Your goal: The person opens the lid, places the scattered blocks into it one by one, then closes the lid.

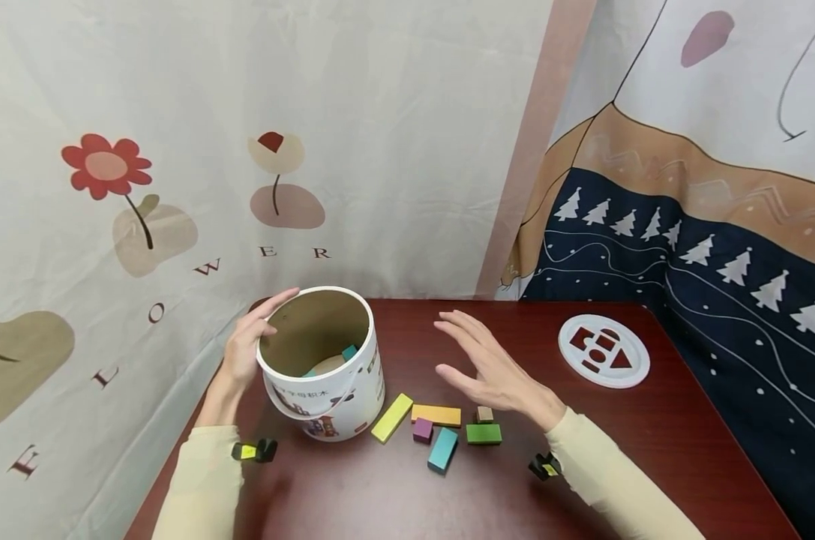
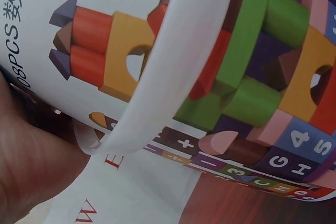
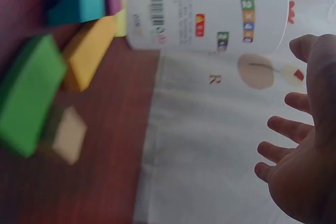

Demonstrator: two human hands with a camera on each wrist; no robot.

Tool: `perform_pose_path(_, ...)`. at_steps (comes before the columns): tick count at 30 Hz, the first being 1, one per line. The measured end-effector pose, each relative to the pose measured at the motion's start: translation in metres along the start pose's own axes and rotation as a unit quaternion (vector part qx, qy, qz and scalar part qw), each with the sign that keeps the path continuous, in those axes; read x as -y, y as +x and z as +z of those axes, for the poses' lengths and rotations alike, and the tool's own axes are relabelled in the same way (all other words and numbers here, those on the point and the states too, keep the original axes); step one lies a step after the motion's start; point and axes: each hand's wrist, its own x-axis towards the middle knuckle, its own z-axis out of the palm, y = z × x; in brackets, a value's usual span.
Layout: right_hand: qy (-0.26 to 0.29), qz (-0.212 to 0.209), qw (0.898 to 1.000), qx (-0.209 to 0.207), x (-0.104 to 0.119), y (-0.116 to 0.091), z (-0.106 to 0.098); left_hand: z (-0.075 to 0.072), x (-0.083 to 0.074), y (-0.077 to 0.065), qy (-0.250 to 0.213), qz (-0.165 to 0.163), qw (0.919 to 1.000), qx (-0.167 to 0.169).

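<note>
on the dark red table (image 1: 447, 502), a white bucket (image 1: 365, 391) beside six loose blocks (image 1: 441, 417)
the left hand (image 1: 245, 346) pinches the bucket's edge, thumb over it; the right hand (image 1: 491, 367) hangs spread, holding nothing, near the loose blocks. they lie just right of the bucket. i'd judge a firm left pinch best for steadying the bucket, with the right fingers closing on one block at a time.
</note>
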Motion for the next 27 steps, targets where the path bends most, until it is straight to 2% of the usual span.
perform_pose_path(5,-0.008,0.04,0.999,0.025,-0.013,-0.03,0.0,0.001,-0.001,0.0,0.0,-0.004,1.0,-0.004)
perform_pose_path(13,-0.019,0.068,0.996,0.057,-0.027,-0.068,0.012,0.001,-0.001,0.0,0.007,-0.005,0.9999,-0.007)
perform_pose_path(18,-0.02,0.083,0.994,0.069,-0.031,-0.083,0.017,0.001,0.0,0.001,0.005,-0.009,0.9999,-0.007)
perform_pose_path(27,-0.033,0.078,0.993,0.083,-0.039,-0.1,0.023,0.001,0.002,0.0,-0.007,-0.008,0.9999,-0.009)
